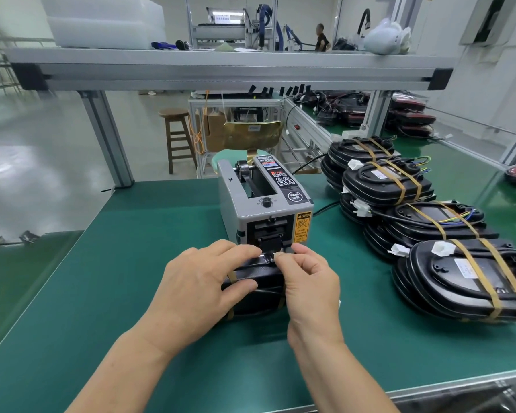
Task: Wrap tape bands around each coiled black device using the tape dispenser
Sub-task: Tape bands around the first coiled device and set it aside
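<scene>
**A:** Where did the head camera find your hands?

**B:** Low in the middle of the frame. Both were over the coiled black device, which lay on the green mat just in front of the tape dispenser.

**A:** What was the left one doing?

**B:** My left hand lay across the top of the device. Its fingers were almost straight and pressed down, with the thumb set against the near face. The forefinger reached up to the dispenser's outlet.

**A:** And the right?

**B:** My right hand pinched a short tape strip between thumb and forefinger, right at that outlet. The other fingers were curled in toward the palm.

**A:** Was any tape on the device?

**B:** One tan band showed near its left end, beside my left thumb. My hands hid most of the rest, so I could not tell more.

**A:** What lay around you?

**B:** Along the right of the frame ran a row of banded devices, stacked. Each top one was crossed by two tan bands, with white connectors and coloured wires poking out. A black cable ran from the dispenser toward them. In the upper middle, beyond the table edge, stood a wooden stool and a chair with a gold-coloured back. An aluminium shelf rail crossed the top of the frame. Far behind it stood a person.
</scene>
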Demonstrator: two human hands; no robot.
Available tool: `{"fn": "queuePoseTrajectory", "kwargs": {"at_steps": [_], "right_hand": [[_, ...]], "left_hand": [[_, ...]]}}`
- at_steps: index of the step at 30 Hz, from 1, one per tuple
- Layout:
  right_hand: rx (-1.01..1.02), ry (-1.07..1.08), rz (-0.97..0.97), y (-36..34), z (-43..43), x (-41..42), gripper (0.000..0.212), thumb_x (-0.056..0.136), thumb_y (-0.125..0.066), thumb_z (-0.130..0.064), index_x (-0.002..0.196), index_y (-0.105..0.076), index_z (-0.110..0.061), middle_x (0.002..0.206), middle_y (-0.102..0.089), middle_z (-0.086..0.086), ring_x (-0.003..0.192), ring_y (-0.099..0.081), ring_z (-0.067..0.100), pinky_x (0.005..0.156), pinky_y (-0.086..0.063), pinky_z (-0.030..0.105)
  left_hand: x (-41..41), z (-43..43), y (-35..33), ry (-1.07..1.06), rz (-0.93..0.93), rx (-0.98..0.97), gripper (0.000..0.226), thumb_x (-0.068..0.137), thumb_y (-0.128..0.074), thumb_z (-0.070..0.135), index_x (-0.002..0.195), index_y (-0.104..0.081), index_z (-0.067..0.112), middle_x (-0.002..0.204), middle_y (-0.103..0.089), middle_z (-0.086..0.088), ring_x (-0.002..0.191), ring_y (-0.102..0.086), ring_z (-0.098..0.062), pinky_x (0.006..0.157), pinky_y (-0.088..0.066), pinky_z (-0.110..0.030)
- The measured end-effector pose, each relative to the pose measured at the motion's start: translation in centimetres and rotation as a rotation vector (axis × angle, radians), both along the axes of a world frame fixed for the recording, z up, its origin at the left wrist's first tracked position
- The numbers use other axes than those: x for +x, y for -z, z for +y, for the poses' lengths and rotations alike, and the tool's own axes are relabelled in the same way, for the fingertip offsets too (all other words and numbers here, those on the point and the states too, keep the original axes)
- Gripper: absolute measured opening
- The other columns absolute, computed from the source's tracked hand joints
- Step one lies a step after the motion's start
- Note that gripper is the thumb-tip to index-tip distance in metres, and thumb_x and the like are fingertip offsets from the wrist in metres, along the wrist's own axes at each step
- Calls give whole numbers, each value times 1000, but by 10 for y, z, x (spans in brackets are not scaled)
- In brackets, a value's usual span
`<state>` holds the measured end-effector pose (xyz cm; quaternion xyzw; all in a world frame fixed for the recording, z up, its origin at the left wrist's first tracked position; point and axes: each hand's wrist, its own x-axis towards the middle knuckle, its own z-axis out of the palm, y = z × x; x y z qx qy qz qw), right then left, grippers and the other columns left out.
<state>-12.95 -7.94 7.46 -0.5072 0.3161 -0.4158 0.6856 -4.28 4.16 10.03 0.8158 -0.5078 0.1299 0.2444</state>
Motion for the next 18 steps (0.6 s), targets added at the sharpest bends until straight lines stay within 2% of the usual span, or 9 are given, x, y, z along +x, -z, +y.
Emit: {"fn": "queuePoseTrajectory", "kwargs": {"at_steps": [4,7,10,13,18], "right_hand": [[-4,-31,11,-1,0,-1,36,79,-74,-4,47,-70,-20,116,-63,-6,93,-58,-16,78,-43,19],[-25,-30,28,-1,-1,-1,36,78,-74,-4,46,-69,-21,116,-63,-5,92,-56,-18,78,-42,19],[-44,3,46,1,0,0,33,76,-75,-5,47,-68,-19,115,-64,-4,106,-56,-9,87,-43,24],[-63,43,69,4,1,1,27,76,-75,-7,51,-68,-16,112,-63,-9,116,-56,4,101,-43,35],[-89,49,86,7,1,2,27,76,-76,-9,52,-68,-18,110,-62,-14,117,-56,9,103,-44,41]], "left_hand": [[-1,0,0,-3,-1,-15,35,79,-62,48,112,-67,39,97,-66,21,78,-36,1,68,-33,-13],[-1,1,1,-13,0,-12,35,79,-61,50,112,-67,40,96,-66,21,70,-37,-4,64,-40,-19],[-1,1,0,-15,12,-1,34,80,-60,51,113,-66,43,98,-66,21,65,-40,-3,65,-44,-24],[-2,1,-1,-5,17,0,34,81,-60,49,114,-67,45,99,-66,21,64,-44,-6,64,-44,-25],[-2,1,-2,-4,3,22,36,83,-58,48,118,-65,52,99,-65,20,63,-51,-15,63,-47,-30]]}}
